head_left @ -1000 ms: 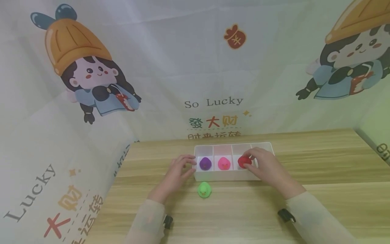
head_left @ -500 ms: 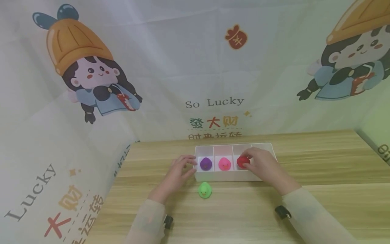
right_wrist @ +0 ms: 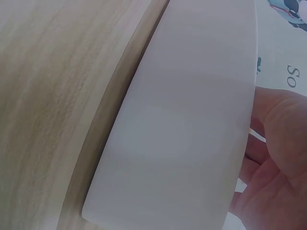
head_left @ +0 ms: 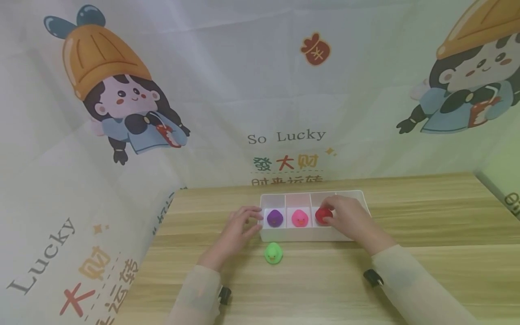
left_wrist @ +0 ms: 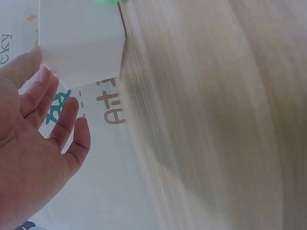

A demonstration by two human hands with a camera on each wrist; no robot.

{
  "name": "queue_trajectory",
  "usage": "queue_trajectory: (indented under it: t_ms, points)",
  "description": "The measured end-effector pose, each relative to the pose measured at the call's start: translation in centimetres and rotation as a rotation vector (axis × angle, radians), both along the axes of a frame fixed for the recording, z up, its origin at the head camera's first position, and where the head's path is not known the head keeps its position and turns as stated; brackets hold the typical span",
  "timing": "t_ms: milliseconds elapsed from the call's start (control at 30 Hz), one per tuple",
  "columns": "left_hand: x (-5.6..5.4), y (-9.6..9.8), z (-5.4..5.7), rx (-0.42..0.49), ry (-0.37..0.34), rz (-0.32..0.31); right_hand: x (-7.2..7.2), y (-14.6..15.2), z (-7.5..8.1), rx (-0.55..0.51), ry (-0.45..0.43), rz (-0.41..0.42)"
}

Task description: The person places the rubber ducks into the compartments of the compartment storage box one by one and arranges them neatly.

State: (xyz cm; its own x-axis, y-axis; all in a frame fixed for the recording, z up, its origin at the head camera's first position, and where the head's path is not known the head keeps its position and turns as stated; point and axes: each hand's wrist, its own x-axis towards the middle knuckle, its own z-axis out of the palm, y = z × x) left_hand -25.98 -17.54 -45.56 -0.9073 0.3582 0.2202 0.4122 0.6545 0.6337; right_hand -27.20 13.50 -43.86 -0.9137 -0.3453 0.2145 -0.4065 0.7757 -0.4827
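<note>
My right hand [head_left: 350, 217] pinches a red rubber duck [head_left: 322, 215] between thumb and fingers, in the third compartment from the left of a white divided box [head_left: 300, 234]. In the right wrist view the box's wall [right_wrist: 177, 115] hides the duck and the fingertips of that hand [right_wrist: 280, 158]. At the box's left end is my left hand [head_left: 237, 229], fingers spread and loosely bent, fingertips right at the wall. The left wrist view has its thumb and fingers [left_wrist: 41, 96] at the box corner. A purple duck [head_left: 275, 218] and a pink duck [head_left: 300, 218] sit in the first two compartments.
A green duck [head_left: 273, 253] stands on the wooden table [head_left: 300, 289] just in front of the box, towards its left end. Behind the table hangs a printed cloth [head_left: 227, 90] with cartoon figures and lettering. The box's rightmost compartment lies partly behind my right hand.
My right hand and the red duck have shifted slightly left within the third compartment. The left hand, the box and the other ducks have stayed in place.
</note>
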Motion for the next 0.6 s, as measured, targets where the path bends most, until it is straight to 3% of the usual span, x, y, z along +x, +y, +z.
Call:
queue_trajectory:
  t_ms: [600]
  points:
    - [0.06,0.09,0.04,0.007,-0.009,0.012,-0.94,-0.44,-0.22,0.072,-0.073,-0.037]
